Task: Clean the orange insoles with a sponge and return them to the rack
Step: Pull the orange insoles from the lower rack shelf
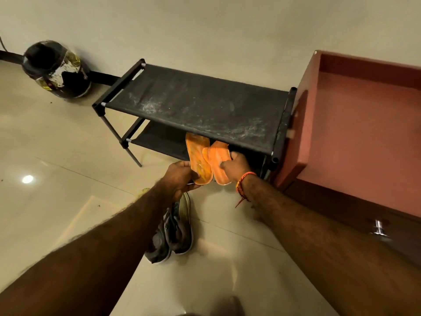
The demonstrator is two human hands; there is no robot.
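Both hands meet at the front edge of the black fabric shoe rack (193, 103), each closed on one orange insole. The left hand (180, 181) pinches the heel end of the left insole (197, 159), thumb on top, fingers curled beneath. The right hand (235, 166), a red-orange thread bracelet (245, 182) on its wrist, clamps the right insole (218, 164) along its outer side, which bends a little under the grip. The two insoles lie side by side, their inner edges overlapping slightly between the hands.

Beyond the grips, the toe ends reach under the dusty top shelf and over the lower shelf (159, 140); the heel ends stick out past the rack's front edge toward the person. Whether the insoles rest on the lower shelf cannot be told.

Just right of the right hand stands the rack's corner post, touching a reddish-brown wooden cabinet (355, 124), so that side is tight. Left of the left hand the lower shelf is bare and the tiled floor (57, 156) lies open. Directly below the hands a pair of grey sneakers (173, 231) sits on the floor. Far to the left, a black helmet (55, 69) rests against the wall.
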